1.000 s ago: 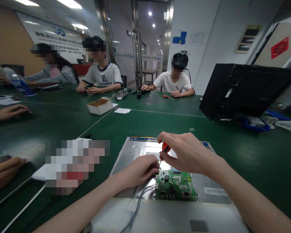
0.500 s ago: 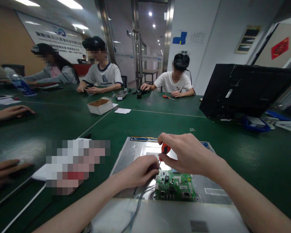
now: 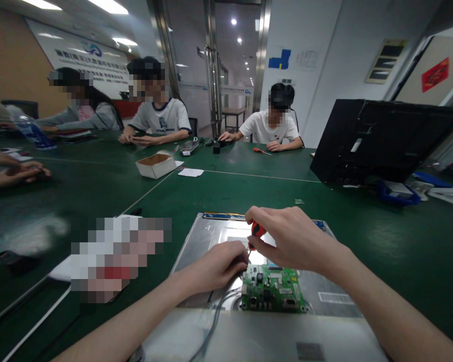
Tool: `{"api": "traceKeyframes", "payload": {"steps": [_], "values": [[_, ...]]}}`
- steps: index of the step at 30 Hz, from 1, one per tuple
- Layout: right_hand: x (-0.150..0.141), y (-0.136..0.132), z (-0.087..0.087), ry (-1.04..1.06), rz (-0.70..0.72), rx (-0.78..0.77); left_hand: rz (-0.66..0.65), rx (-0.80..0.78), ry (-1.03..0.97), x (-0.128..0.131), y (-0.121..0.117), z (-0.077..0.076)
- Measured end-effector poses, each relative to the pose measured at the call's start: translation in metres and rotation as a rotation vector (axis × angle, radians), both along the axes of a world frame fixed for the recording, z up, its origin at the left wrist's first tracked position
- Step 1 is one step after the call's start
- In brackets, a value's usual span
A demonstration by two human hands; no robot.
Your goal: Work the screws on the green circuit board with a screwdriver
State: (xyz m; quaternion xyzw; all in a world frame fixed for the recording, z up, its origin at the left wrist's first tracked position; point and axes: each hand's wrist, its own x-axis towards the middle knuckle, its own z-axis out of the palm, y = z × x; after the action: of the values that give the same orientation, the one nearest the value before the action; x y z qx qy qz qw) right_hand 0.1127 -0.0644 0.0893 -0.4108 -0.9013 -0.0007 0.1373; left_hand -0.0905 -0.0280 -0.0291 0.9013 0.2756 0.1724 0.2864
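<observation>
A red-and-black screwdriver (image 3: pixel 257 230) is pinched by the handle in my right hand (image 3: pixel 292 236). Its thin shaft points down to the upper left corner of a green circuit board (image 3: pixel 272 289). Beside that corner, the fingers of my left hand (image 3: pixel 224 264) are curled together around the shaft's lower end; what they pinch is hidden. The board lies on a silvery metal panel (image 3: pixel 192 246), which has a blue strip board (image 3: pixel 222 216) along its far edge. Grey cables (image 3: pixel 215 327) run from near the board towards me.
A black monitor back (image 3: pixel 381 141) stands at the right, near a blue tray (image 3: pixel 398 193). An open white box (image 3: pixel 156 166) sits ahead on the green table (image 3: pixel 249 188). Co-workers sit across the table, and another person's hands (image 3: pixel 26 173) are at the left.
Both my hands hold nearly the same place, with the screwdriver handle slightly turned. At the left, another person's near hand has withdrawn from the table, and a dark object shows there.
</observation>
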Motion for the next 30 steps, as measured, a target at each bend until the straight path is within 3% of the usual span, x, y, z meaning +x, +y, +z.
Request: {"api": "traceKeyframes", "payload": {"steps": [9,30], "values": [[-0.0006,0.0003,0.0002,0.007,-0.007,0.044,-0.004,-0.024,-0.011,-0.0008,0.003,-0.0062],[-0.0004,0.0027,-0.0026,-0.006,0.018,0.032,-0.006,-0.041,-0.002,0.0011,0.0007,0.0011]]}}
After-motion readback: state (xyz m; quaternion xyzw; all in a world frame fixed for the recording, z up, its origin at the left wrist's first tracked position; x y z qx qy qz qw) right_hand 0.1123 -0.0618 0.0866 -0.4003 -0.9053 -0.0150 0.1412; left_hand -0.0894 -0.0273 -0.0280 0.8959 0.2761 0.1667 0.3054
